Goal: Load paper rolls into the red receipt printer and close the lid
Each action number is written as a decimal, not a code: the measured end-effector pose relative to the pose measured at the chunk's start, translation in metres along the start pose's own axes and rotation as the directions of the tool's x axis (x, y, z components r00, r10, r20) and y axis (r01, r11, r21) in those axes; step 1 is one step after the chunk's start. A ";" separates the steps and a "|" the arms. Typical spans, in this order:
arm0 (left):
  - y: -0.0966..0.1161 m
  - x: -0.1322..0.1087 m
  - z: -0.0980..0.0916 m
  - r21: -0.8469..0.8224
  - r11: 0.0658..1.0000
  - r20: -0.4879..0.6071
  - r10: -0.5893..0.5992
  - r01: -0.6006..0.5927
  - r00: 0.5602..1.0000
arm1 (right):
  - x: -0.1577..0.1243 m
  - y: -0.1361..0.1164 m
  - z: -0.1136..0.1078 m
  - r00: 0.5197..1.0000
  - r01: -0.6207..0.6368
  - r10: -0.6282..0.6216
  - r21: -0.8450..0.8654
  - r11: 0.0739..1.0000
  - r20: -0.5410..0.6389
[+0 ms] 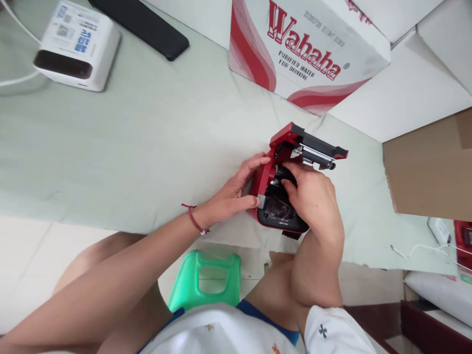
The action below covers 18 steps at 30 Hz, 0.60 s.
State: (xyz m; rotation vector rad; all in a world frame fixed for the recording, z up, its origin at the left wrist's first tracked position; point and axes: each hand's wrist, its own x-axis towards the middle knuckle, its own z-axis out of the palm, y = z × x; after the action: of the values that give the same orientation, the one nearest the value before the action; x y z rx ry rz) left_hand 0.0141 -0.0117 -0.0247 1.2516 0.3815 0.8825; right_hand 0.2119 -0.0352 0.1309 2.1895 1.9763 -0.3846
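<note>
A red and black label printer (261, 179) stands on the cloth-covered table with its lid (317, 142) raised. A roller with a bright metal strip shows under the lid. My left hand (236, 189) steadies the printer from its left side, fingers along the red wall and thumb by the grey latch (261, 201). My right hand (313, 196) reaches into the open compartment. Its thumb and forefinger close around a dark part inside, beside a clear, shiny piece; what exactly they grip is hidden.
Behind the printer stands a Wahaha water carton (295, 54), with white boxes beside it and a brown cardboard box (427, 167) to the right. A white device (77, 44) with cables and a black slab (143, 27) lie far left. A green stool (206, 297) is below the table edge.
</note>
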 end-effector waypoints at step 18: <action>0.002 0.010 -0.002 0.216 0.960 0.013 0.180 -0.178 0.984 | -0.033 0.038 -0.013 0.787 0.365 -0.219 0.149 0.919 -0.577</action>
State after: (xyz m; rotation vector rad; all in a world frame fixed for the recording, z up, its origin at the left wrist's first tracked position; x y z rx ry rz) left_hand 0.0183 -0.0033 -0.0211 1.5029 0.3814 1.0195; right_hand 0.2477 -0.0668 0.1518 2.3303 2.7378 -0.0281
